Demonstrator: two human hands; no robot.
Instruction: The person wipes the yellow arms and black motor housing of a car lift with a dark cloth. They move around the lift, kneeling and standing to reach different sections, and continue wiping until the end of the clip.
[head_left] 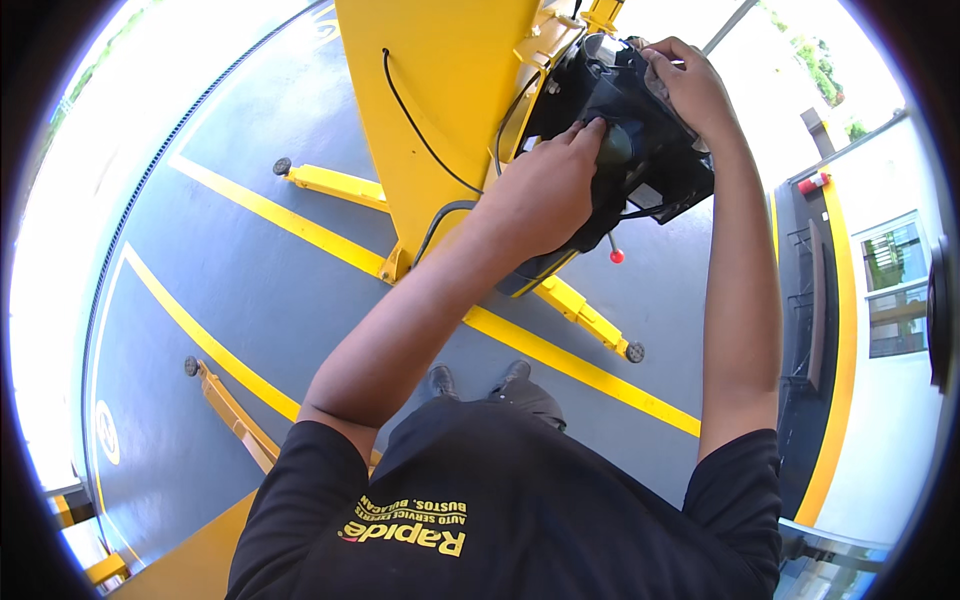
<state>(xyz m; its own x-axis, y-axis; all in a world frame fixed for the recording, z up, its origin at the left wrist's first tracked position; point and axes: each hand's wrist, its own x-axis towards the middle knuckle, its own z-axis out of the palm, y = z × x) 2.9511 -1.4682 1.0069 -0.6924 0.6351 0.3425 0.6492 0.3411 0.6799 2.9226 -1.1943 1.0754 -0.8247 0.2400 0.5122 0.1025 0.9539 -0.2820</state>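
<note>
A black power unit (625, 165) is mounted on the side of a yellow lift post (430, 110). My left hand (545, 190) lies against the unit's near side, fingers bent and pressed together; what is under the fingertips, if anything, is hidden. Higher up, at the unit's far right edge, my right hand (690, 85) is closed with fingers pinched on a greyish cloth (657, 85) lying against the housing. A lever with a red knob (616, 257) sticks out below the unit.
Yellow lift arms (335, 187) with round pads extend low over the grey floor (250, 260), one more (590, 318) below the unit. Black cables (425, 140) hang along the post. On the right stands a white wall with a window (893, 270).
</note>
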